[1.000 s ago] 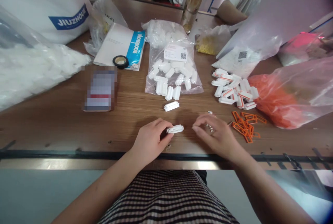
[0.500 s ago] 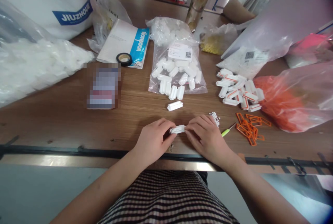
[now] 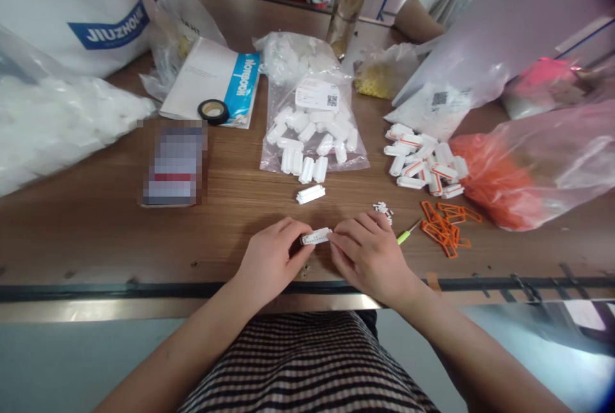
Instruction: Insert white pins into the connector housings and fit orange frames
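My left hand (image 3: 271, 258) is closed, pinching the left end of a white plastic connector housing (image 3: 316, 236) that has a row of small holes along its face. At the housing's right end, my right hand (image 3: 369, 256) has its thumb and fingertips pressed together on it; whether a small part is between them is hidden. Another white connector housing (image 3: 311, 194) lies just beyond, and tiny white pieces (image 3: 383, 212) are heaped past my right hand. Beside that hand is a green-handled pick (image 3: 406, 235), with loose orange frames (image 3: 446, 228) to its right.
Behind are a clear bag of white housings (image 3: 314, 125), a notebook (image 3: 206, 80) with a black tape roll (image 3: 213, 111), and a blurred-out phone (image 3: 173, 166). White housings with orange strips (image 3: 425, 160) and a bag of orange parts (image 3: 509, 176) occupy the right. A bottle (image 3: 350, 3) stands at the back.
The whole view has shifted slightly, so things on the table appear farther left. Both hands keep nearly the same hold on the white housing.
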A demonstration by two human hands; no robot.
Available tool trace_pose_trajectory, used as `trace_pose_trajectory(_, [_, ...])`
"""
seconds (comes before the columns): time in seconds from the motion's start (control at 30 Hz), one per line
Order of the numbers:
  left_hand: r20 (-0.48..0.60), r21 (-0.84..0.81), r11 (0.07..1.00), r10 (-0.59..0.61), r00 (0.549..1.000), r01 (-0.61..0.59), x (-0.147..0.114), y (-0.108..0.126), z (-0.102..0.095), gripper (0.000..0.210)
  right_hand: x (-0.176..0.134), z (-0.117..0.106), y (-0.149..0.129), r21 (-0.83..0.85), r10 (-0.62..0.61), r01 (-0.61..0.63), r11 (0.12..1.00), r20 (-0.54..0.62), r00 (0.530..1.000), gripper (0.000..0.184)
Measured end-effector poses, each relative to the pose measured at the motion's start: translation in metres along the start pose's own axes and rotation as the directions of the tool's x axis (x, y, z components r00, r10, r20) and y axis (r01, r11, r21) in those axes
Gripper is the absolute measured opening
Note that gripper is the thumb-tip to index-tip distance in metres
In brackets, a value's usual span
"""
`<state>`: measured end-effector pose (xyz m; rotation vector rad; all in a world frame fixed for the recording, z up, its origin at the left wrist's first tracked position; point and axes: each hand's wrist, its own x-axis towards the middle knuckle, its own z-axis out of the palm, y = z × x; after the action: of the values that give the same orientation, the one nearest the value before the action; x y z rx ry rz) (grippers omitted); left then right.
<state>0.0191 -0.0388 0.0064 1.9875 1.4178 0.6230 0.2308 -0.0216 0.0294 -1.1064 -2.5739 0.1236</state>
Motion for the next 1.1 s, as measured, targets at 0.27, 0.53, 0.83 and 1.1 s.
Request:
trace_pose_trajectory(0.27, [0.009, 0.016, 1.0, 0.007, 1.0, -0.007, 0.002, -0.001, 0.001, 0.01, -0.03, -0.028, 0.086, 0.01, 0.409, -0.409, 0.913, -0.036, 0.912, 0.019])
trace_pose_trajectory(0.53, [0.014, 0.018, 1.0, -0.013, 1.0, 0.013, 0.003, 0.001, 0.0, 0.01, -0.047, -0.027, 0.115, -0.172, 0.408, -0.396, 0.902, 0.041, 0.912, 0.018])
trace_pose_trajectory(0.83, [0.016, 0.012, 1.0, -0.013, 1.0, 0.013, 0.002, 0.0, 0.001, 0.009, -0.042, -0.025, 0.113, -0.248, 0.35, -0.325, 0.912, 0.065, 0.934, 0.019])
trace_pose_trajectory(1.1, [0.01, 0.006, 1.0, -0.001, 1.0, 0.001, 0.002, -0.001, 0.002, 0.01, -0.047, -0.024, 0.13, -0.134, 0.345, -0.335, 0.933, 0.063, 0.936, 0.022])
